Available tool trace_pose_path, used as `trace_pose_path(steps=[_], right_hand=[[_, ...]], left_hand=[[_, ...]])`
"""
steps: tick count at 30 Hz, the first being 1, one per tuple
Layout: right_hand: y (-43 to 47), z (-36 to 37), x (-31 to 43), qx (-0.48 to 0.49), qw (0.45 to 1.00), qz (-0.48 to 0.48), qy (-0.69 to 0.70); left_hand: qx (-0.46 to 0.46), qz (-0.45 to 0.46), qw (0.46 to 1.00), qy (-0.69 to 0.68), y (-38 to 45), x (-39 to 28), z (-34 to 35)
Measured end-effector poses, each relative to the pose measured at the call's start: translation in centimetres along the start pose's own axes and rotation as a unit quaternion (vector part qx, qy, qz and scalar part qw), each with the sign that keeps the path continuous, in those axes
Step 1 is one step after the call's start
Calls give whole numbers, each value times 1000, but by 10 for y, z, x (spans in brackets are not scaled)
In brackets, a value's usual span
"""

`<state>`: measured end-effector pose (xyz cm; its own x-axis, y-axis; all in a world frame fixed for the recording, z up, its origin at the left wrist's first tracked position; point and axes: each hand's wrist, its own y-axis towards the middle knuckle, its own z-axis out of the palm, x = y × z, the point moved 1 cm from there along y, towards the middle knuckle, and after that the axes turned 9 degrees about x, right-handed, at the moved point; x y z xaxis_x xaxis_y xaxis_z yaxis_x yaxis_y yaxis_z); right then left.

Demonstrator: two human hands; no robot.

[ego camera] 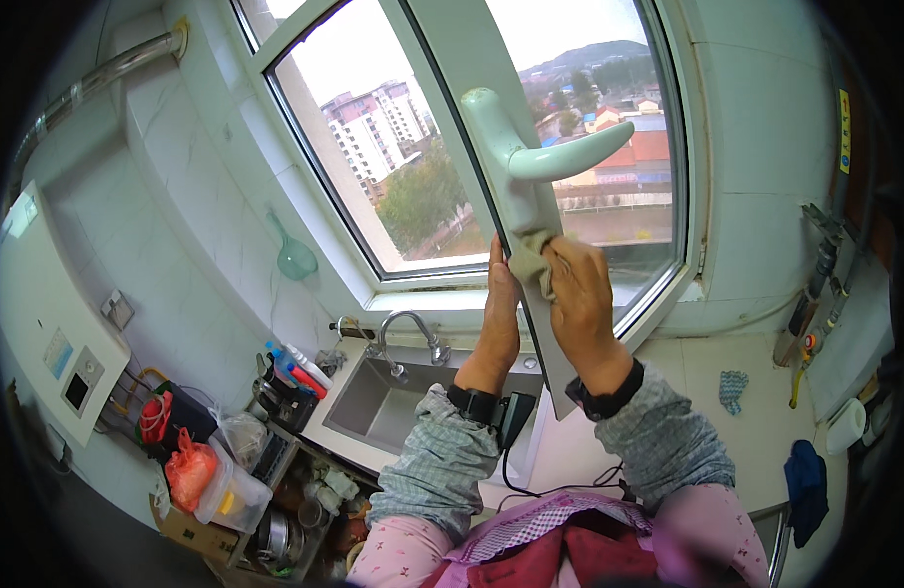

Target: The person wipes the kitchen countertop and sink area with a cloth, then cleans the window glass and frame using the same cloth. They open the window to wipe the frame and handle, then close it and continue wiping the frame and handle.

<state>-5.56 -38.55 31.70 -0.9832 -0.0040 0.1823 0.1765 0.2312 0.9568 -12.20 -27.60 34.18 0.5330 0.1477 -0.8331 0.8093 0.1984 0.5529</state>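
A window sash (452, 44) stands swung inward over the counter, its narrow frame edge facing me. My right hand (581, 294) grips a crumpled beige cloth (531, 261) and presses it against the sash frame, just below the white window handle (570, 154). On the other side of that frame, my left hand (502, 312) rests upright against it, with the palm towards the frame and no object seen in it. The handle's lever points to the right. Black straps circle both wrists, and a cable hangs from the left one.
Below the sash lies a steel sink (375, 411) with a curved faucet (408, 316). A patterned cloth (733, 391) lies on the counter at right, near a gas pipe (820, 323). Bottles (297, 367), a red bag (189, 470) and a water heater (51, 323) are at left.
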Motion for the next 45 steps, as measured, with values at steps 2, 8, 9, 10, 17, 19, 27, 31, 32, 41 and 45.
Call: trace_pose_path(steps=[2, 8, 9, 10, 17, 19, 27, 31, 32, 41, 45], right_hand=[[6, -4, 5, -34, 998, -48, -1], [12, -9, 22, -69, 995, -73, 28], [12, -7, 21, -49, 997, -52, 20], [13, -3, 19, -28, 999, -31, 15], [-8, -8, 21, 0, 997, -59, 43], [-9, -13, 25, -28, 993, -99, 59], [28, -1, 10, -40, 994, -86, 58], [10, -19, 21, 25, 993, -98, 61], [12, -21, 19, 49, 993, -89, 68], [12, 7, -15, -12, 991, -105, 83], [-93, -1, -20, 149, 983, -47, 97]], left_hand=[[-28, 2, 999, -15, 0, 2, -1], [15, 33, 998, -48, 2, 10, -8], [23, 33, 998, -55, 2, 11, -8], [-24, -23, 999, -27, 3, 11, -9], [-6, 6, 995, -97, 0, -3, 5], [-34, -2, 996, -81, 1, -4, 5], [-34, -32, 996, -77, -3, 3, -7], [-38, -37, 994, -98, -1, -5, -5], [-46, -35, 992, -109, -1, -6, -4], [-48, -36, 993, -105, -5, -4, -6], [-77, -47, 994, -62, -3, -2, -7]])
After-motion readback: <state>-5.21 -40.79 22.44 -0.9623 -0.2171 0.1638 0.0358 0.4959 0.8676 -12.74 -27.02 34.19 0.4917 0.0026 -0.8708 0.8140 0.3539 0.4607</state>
